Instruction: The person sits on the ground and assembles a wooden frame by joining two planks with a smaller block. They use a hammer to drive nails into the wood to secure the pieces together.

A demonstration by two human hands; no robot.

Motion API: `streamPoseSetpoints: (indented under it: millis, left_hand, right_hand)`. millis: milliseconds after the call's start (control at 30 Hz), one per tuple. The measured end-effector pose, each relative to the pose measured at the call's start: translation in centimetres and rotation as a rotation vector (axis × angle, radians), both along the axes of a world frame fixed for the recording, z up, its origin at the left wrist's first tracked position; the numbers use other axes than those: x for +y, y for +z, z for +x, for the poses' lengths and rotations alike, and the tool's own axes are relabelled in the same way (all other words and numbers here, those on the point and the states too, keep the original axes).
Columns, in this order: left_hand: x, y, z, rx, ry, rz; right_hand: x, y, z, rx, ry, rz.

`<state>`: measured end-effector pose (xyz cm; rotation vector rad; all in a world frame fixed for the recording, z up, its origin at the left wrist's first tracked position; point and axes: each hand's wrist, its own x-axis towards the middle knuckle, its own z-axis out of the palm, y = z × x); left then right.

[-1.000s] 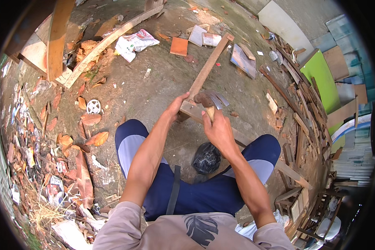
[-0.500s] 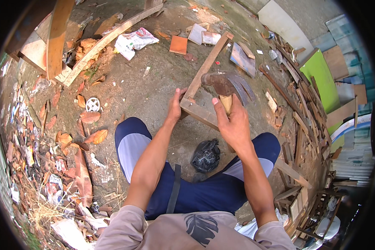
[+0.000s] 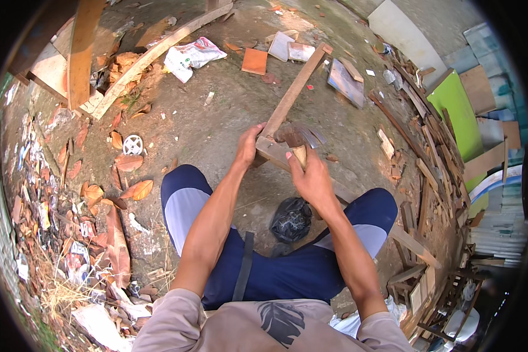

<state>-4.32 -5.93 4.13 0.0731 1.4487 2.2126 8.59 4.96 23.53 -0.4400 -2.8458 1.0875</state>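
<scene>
Two wooden strips meet at a corner in front of my knees, forming an angled wooden frame (image 3: 297, 88). My left hand (image 3: 248, 145) is closed round the frame at this corner, its fingers partly hidden behind the wood. In my right hand (image 3: 314, 183) is a claw hammer (image 3: 300, 155), gripped by its pale wooden handle with the thumb along it. The hammer's rusty head is low at the corner joint, its claw pointing right; whether it touches the wood I cannot tell. No nail can be made out. Between my legs sits a black plastic bag (image 3: 291, 220) with thin light pieces, perhaps nails, on it.
Tiles and board pieces (image 3: 254, 61) lie beyond the frame, beside a white printed sack (image 3: 192, 57). Scrap timber (image 3: 431, 152) is piled along the right, near a green panel (image 3: 460, 111). Dry leaves (image 3: 136, 190) and litter cover the left ground.
My right hand has brought the hammer down and slightly left, from above the frame to its corner. The left hand still holds the corner.
</scene>
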Motion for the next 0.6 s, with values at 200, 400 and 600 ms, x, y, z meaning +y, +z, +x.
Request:
streamPoseSetpoints:
  millis: [200, 400, 600]
  left_hand:
    - [-0.2, 2.1, 0.5, -0.186, -0.04, -0.038]
    - [0.8, 1.9, 0.6, -0.046, 0.013, -0.181]
    - [-0.2, 2.8, 0.3, -0.072, 0.006, -0.286]
  right_hand:
    - [-1.1, 4.3, -1.2, 0.147, 0.029, -0.056]
    - [0.9, -2.9, 0.1, -0.044, 0.161, 0.196]
    - [0.6, 1.8, -0.2, 0.064, 0.003, 0.066]
